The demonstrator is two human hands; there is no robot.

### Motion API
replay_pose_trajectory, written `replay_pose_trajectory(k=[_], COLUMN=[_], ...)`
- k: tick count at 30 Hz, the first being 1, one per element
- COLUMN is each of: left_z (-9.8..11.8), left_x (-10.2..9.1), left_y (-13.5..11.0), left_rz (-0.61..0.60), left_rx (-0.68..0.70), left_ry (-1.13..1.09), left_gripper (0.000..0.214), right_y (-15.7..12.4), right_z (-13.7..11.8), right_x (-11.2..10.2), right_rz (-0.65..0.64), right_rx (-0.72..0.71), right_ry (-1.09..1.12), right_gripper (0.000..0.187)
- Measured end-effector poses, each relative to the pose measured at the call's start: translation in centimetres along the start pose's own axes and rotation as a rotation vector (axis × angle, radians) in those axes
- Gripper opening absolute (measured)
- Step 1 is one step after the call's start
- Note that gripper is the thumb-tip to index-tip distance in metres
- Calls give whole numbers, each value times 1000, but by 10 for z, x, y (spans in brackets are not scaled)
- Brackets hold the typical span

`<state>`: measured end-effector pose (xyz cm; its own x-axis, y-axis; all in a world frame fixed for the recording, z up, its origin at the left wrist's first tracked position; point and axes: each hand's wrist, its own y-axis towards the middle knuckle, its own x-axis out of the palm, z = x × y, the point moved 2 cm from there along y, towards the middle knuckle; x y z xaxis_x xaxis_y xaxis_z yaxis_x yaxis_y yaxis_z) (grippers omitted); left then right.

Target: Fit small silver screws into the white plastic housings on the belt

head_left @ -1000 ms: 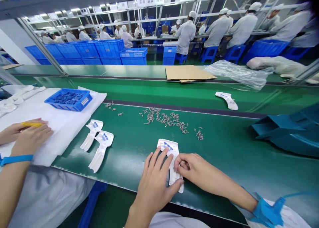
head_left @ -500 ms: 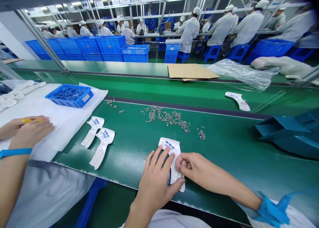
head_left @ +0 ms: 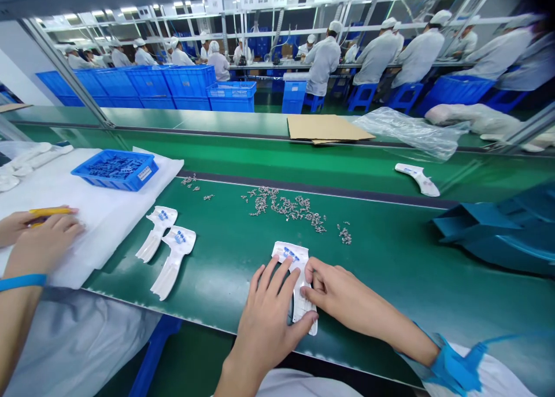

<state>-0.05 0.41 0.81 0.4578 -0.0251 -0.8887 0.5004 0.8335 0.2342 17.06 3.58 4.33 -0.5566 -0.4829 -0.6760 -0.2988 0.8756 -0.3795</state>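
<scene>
A white plastic handle-shaped shell half (head_left: 302, 309) with small blue parts near its top lies on the green bench in front of me. My left hand (head_left: 271, 310) rests on it, fingers spread over the upper part and thumb at the lower right edge. At the shell's right side, my right hand (head_left: 327, 284) is closed in a pinch; whatever sits between its fingertips is hidden. Beyond both hands, many small metal screws (head_left: 286, 206) are scattered. Two similar shell halves, a nearer one (head_left: 173, 264) and a farther one (head_left: 154, 235), lie to the left.
A teal bin (head_left: 498, 229) stands at right. Another shell half (head_left: 417, 179) lies on the green strip beyond the bench. At left, a co-worker's hands (head_left: 43, 241) hold something yellow near a blue tray (head_left: 116, 170) of small parts. Cardboard (head_left: 327, 127) lies at the back.
The view has shifted slightly. My right hand's fingertips sit a little higher along the shell's edge; my left hand keeps its place on it. The co-worker's hands have moved, showing more yellow.
</scene>
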Motion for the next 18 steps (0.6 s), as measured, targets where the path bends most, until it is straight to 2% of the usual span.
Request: replay_pose_trajectory(k=[3,5,7,8,10,13,18], left_z=[-1,-2,-3,-3,-4,-4,-4], left_x=[0,0,1,1,1,2,0], left_y=[0,1,1,1,1,1,-1], left_rz=[0,-7,-15,-16,-12,-9,-4], left_rx=[-2,-2,-5,-7,-9,-9,-3], left_ry=[15,20,23,25,27,28,26], left_gripper=[61,60,59,59,59,59,62], right_y=[4,12,24,31,45,59,53], right_z=[10,25,44,54,69,77,59], right_x=[-15,-36,-58,-67,-78,-83,-85], right_rz=[6,168,396,458,468,438,424], right_rx=[-70,-76,-23,14,48,49,17], right_ry=[16,-87,-291,-388,-493,-511,-444], right_gripper=[13,19,22,22,20,19,20])
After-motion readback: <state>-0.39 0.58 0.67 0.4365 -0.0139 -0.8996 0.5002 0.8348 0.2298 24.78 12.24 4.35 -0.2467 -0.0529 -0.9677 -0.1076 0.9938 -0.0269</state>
